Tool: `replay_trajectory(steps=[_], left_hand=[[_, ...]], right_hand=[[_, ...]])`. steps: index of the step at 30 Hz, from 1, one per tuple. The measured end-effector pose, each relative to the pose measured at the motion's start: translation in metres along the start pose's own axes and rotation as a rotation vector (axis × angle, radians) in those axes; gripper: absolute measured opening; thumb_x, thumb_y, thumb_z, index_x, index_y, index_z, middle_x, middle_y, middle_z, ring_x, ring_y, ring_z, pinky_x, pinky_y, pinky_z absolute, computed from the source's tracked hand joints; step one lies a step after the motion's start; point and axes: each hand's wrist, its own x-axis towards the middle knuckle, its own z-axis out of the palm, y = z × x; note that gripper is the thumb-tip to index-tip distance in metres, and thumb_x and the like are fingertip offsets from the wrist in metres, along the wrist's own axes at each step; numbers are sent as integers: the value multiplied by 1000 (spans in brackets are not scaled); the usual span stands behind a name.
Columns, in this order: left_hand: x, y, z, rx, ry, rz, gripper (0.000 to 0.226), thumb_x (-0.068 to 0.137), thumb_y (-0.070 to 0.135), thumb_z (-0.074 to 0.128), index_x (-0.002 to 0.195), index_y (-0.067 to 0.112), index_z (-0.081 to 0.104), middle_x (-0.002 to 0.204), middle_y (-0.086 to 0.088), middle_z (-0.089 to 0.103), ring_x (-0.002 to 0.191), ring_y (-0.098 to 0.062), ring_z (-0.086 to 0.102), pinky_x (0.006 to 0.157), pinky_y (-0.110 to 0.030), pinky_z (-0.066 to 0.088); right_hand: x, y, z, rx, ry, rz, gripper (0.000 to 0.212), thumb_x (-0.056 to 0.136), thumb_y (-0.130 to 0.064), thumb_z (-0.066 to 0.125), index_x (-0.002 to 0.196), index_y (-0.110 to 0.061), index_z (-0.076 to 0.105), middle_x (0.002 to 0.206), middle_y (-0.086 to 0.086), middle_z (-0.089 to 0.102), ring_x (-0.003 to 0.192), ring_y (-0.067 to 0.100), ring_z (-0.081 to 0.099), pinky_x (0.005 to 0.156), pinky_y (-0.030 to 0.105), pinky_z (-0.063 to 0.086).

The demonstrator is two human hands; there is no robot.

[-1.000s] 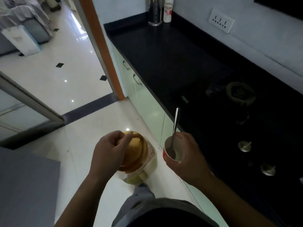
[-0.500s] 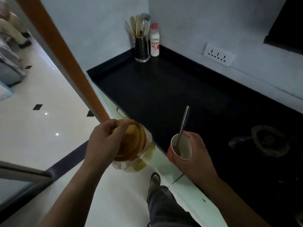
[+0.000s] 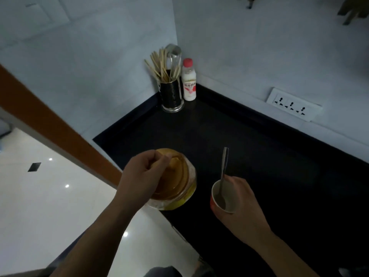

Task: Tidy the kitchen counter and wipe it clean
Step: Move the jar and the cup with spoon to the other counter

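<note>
— Black table (image 3: 229, 132) is running into the corner ahead of us, where a utensil holder (image 3: 171, 94) and a white bottle (image 3: 189, 82) are standing side by side.
— And what are we holding?
— Our left grip (image 3: 139, 176) is curling its fingers over the amber lid of the jar (image 3: 179, 188) at the table's near edge; we cannot tell whether the jar is resting there. Our right grip (image 3: 241, 204) is wrapping round a cup (image 3: 229, 196), a spoon (image 3: 224, 166) leaning inside it, just right of the jar.
</note>
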Motion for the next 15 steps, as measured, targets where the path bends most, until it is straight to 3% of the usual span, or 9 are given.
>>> replay_trajectory(steps=[2,7,15], left_hand=[[32,3,-2,-5,-20,-4,18,89,34,52,79,21,61,82,2,61,79,-13,58,62,-25,41],[114,10,-9,-9,-78,34,25,89,37,53,72,21,63,79,4,61,79,-11,56,63,-27,37],[240,20,-21,91,-387,183,20,85,41,58,81,23,66,82,7,64,80,-3,58,63,-22,37]], right_hand=[[16,-2,3,-23,-3,25,59,68,-31,75,117,-34,43,114,-18,39,109,6,46,90,25,45],[73,-16,8,-59,88,102,63,71,-34,72,125,-36,39,124,-18,37,114,3,42,92,24,44],[167,-51,17,-106,259,230,64,71,-36,74,124,-36,39,124,-19,37,112,3,43,87,20,42]])
